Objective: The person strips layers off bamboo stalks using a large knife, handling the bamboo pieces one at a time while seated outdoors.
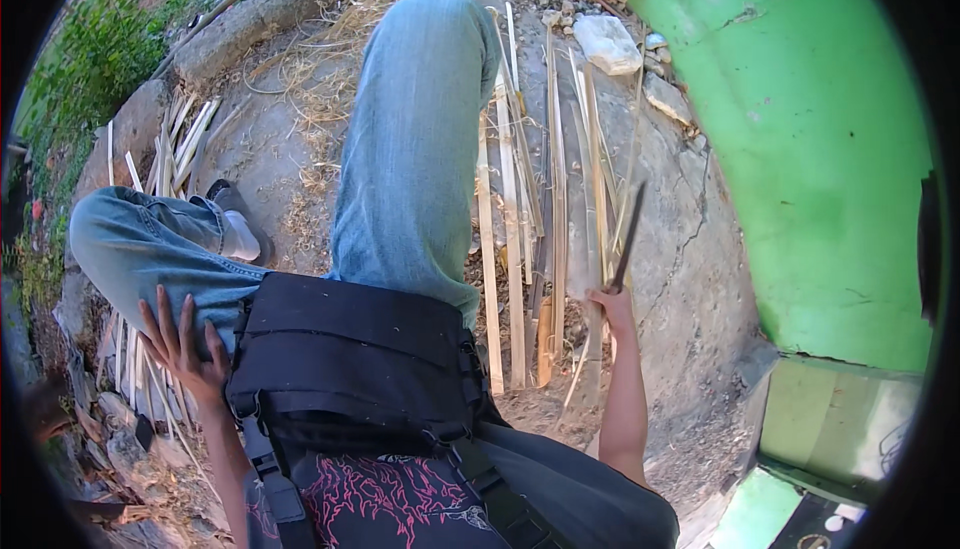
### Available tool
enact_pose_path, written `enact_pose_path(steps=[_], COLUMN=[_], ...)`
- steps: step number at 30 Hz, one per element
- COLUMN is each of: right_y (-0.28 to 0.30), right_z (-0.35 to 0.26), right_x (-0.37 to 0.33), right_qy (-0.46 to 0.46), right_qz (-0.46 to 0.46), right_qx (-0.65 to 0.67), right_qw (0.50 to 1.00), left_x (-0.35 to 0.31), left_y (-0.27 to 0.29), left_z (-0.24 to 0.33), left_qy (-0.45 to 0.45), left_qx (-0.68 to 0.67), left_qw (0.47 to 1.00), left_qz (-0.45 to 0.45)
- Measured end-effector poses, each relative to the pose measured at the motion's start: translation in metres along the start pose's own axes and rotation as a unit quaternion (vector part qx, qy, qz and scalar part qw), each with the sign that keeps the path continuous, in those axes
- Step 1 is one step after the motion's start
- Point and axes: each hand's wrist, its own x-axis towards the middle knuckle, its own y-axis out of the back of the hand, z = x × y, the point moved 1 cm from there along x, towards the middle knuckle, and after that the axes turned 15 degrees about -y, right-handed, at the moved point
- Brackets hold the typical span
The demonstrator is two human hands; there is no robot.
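Observation:
My right hand (614, 307) is closed round the lower end of a long, dark knife (630, 234), its blade pointing away from me. Beneath and beside it lie several long split bamboo strips (512, 239), running lengthwise over the ground to the right of my raised knee. With fingers spread, my left hand (185, 344) rests on the jeans of my bent left leg and holds nothing. A black bag (350, 354) sits across my lap, hung from straps.
Another bundle of pale strips (185, 144) lies beyond my left leg. Curly shavings (320, 74) litter the ground. A white stone block (608, 44) and rubble stand near the green wall (800, 149) on the right. A low concrete curb (260, 24) bounds the far side, with bushes (90, 59) at left.

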Motion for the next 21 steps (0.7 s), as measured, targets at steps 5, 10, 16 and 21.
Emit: enact_pose_path(steps=[5, 10, 16, 21], right_y=[0.019, 0.014, -0.02, -0.046], right_z=[-0.044, -0.079, -0.147, -0.232], right_x=[-0.07, -0.132, -0.181, -0.228], right_qy=[0.071, 0.133, 0.23, 0.337], right_qz=[0.022, 0.098, 0.223, 0.201], right_qx=[-0.063, -0.165, -0.101, -0.157], right_qw=[0.995, 0.972, 0.942, 0.906], left_x=[0.008, 0.013, 0.051, 0.1], left_y=[0.002, 0.012, 0.027, 0.031], left_z=[0.008, 0.009, -0.002, 0.007], left_qy=[0.016, 0.032, 0.074, 0.043], left_qx=[-0.015, -0.041, -0.141, -0.239], left_qw=[1.0, 0.999, 0.984, 0.958], left_qz=[-0.001, -0.005, 0.083, 0.153])
